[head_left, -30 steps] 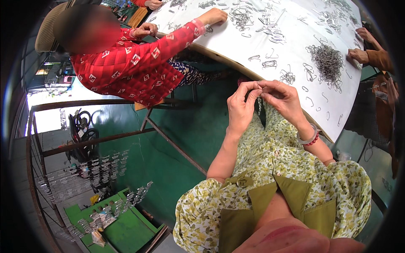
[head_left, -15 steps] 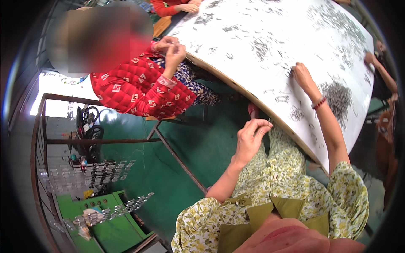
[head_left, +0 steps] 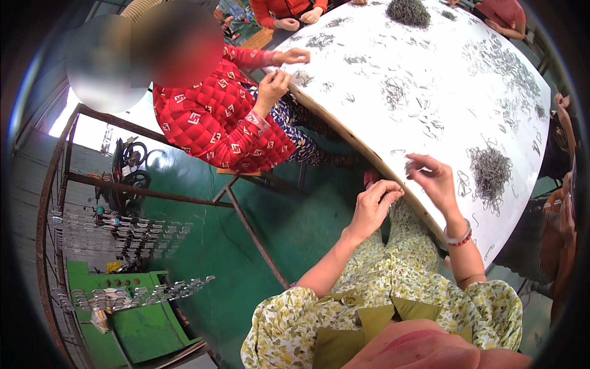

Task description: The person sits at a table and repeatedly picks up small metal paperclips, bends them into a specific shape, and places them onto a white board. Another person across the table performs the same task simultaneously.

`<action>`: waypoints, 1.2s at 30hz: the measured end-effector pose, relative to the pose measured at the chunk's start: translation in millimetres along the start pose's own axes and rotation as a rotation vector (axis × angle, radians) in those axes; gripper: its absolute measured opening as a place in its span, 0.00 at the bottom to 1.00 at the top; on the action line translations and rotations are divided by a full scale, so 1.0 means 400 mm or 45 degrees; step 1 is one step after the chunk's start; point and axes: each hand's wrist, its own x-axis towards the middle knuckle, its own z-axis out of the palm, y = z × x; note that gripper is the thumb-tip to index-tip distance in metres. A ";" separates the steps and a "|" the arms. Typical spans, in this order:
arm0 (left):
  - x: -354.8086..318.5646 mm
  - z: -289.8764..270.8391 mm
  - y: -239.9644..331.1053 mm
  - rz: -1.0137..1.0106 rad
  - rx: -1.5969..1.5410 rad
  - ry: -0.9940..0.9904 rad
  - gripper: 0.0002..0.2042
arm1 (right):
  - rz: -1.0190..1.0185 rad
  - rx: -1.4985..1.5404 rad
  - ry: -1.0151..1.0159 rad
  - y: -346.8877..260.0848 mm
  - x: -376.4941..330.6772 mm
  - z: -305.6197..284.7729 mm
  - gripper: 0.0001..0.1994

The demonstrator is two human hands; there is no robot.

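My left hand (head_left: 373, 208) hovers just off the wooden edge of the white table (head_left: 369, 132), its thumb and fingertips pressed together. Whatever that pinch holds is too small to make out. Just above the table near the same edge, my right hand (head_left: 435, 183) has its fingers bent around a small metal hook (head_left: 408, 165), partly hidden by the fingertips. A dense pile of thin grey metal hooks (head_left: 490, 177) lies right of my right hand. Several loose hooks (head_left: 462, 183) are between that hand and the pile.
A person in a red patterned jacket (head_left: 212, 126) sits at the table's left edge, hands raised beside it. Other people's hands rest around the far and right sides. Another hook pile (head_left: 408, 12) stands at the back. A rusty metal frame (head_left: 147, 194) and a green machine (head_left: 138, 323) are at left.
My right hand has come back from farther over the table toward the edge, close to my left hand. My left hand has shifted slightly right and down. The view has tilted, showing more table.
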 end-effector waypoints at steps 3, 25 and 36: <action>0.006 0.009 0.009 0.020 0.034 0.045 0.05 | -0.137 -0.127 0.067 -0.035 -0.056 0.044 0.14; 0.340 0.054 -0.313 -0.009 0.484 0.093 0.09 | 0.187 0.300 -0.026 0.069 -0.081 0.029 0.10; 0.444 0.116 -0.416 0.239 0.950 -0.171 0.03 | 0.270 0.261 -0.031 0.070 -0.083 0.030 0.09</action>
